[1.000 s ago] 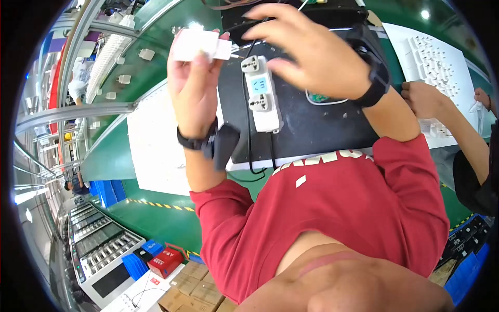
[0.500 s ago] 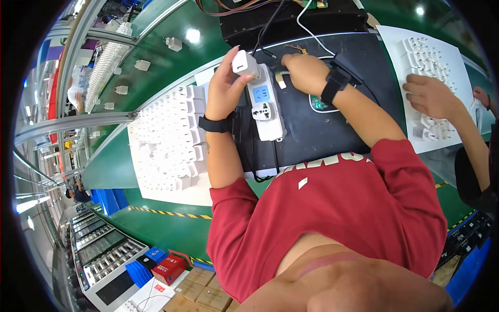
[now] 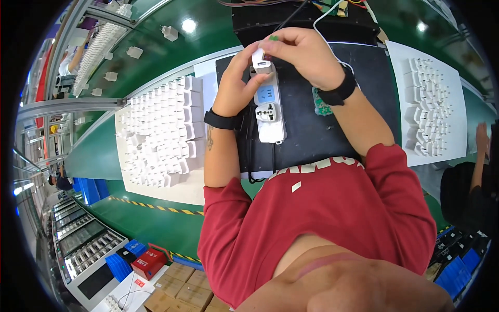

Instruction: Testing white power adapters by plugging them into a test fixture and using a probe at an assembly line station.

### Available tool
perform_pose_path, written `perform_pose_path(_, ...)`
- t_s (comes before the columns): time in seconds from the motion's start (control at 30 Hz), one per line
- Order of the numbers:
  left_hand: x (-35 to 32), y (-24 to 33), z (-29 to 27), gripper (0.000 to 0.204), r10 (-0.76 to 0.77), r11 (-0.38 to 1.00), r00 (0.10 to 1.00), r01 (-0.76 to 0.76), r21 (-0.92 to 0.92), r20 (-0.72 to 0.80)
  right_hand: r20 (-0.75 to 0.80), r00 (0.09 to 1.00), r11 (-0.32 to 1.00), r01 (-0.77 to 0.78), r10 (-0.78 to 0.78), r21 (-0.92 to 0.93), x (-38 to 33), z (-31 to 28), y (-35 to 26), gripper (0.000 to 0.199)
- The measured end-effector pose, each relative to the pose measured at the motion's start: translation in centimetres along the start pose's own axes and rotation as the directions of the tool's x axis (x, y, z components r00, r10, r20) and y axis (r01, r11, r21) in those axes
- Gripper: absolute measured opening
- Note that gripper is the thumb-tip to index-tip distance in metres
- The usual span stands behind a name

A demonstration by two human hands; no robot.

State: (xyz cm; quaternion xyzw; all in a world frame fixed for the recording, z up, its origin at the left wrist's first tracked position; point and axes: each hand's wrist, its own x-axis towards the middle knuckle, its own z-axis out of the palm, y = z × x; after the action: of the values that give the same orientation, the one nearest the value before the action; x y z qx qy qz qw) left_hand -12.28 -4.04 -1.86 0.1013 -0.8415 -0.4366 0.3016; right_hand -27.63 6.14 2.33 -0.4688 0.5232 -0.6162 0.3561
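My left hand (image 3: 236,88) is closed around a white USB charger (image 3: 262,66), its port side facing me, at the far end of a white power strip (image 3: 270,132). Against the charger's far edge are the closed fingertips of my right hand (image 3: 309,58). A small green bit (image 3: 274,38) and something dark show there; the fingers hide the rest. A white universal plug adapter (image 3: 266,112) sits on the strip, nearer to me than its blue socket face (image 3: 266,93). Beside my right wrist, a green circuit board (image 3: 321,105) lies on the black mat (image 3: 332,138).
Rows of white chargers (image 3: 156,130) cover a board on the left. More chargers with upright pins (image 3: 429,109) stand on a white sheet (image 3: 457,140) at right. Cables run beyond my hands, near a black box (image 3: 306,23). A co-worker's hand (image 3: 482,139) is at the far right.
My right hand has moved left and away from me, from the mat to the charger in my left hand. The co-worker's hand has withdrawn from the right-hand chargers. The whole view has shifted slightly.
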Motion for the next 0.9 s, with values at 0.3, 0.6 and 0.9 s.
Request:
perform_pose_path(0.3,0.1,-0.4,0.1,0.060,0.043,0.999,0.999,-0.043,0.026,0.010,-0.020,0.971,0.860,0.202,-0.239,-0.468,0.6,1.1,0.3,0.017)
perform_pose_path(0.6,0.0,0.6,0.0,0.057,0.010,0.997,1.000,-0.010,0.074,0.004,0.126,0.821,0.554,0.480,-0.557,-0.681,0.2,1.0,0.5,0.011)
perform_pose_path(0.9,-0.1,0.3,0.2,0.055,-0.051,0.998,0.999,0.052,0.036,-0.014,0.184,0.787,0.460,0.514,-0.588,-0.724,-0.2,1.5,-0.1,0.010)
